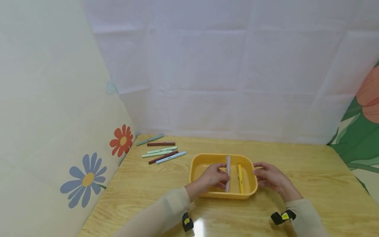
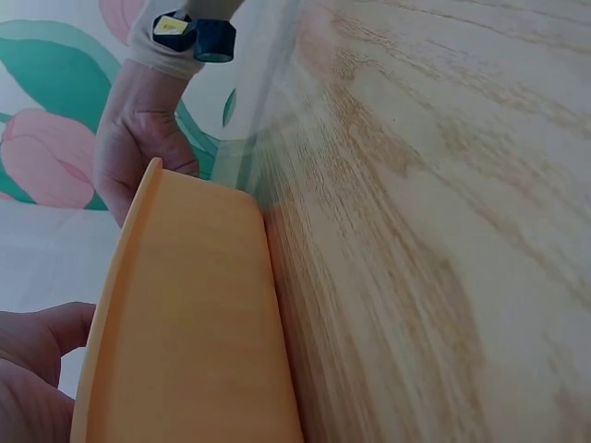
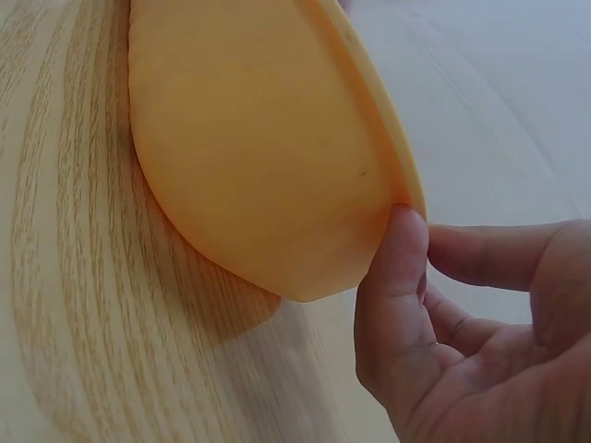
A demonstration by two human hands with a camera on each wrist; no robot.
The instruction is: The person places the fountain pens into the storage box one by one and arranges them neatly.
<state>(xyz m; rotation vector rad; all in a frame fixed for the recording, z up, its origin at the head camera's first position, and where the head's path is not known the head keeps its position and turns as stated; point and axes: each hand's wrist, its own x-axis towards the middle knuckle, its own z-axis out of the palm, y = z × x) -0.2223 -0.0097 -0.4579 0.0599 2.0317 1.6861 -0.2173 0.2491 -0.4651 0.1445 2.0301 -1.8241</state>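
A yellow plastic tray (image 1: 219, 195) sits on the wooden table. My left hand (image 1: 211, 177) reaches over the tray and pinches a light purple pen (image 1: 228, 162), which points away from me. To the right of it inside the tray lies a yellow pen (image 1: 240, 179). My right hand (image 1: 271, 179) is at the tray's right end. The right wrist view shows its thumb (image 3: 399, 249) against the outside of the wall and a finger at the rim. In the left wrist view, the tray's wall hides most of the left hand's fingers and the pen.
Left of the tray, toward the back, lie several pens: a dark teal one (image 1: 150, 140), a dark red one (image 1: 161, 144), a light blue one (image 1: 171, 157), and light green ones with another dark red one beside them. White cloth (image 1: 207, 82) hangs behind the table; flowered cloth borders both sides.
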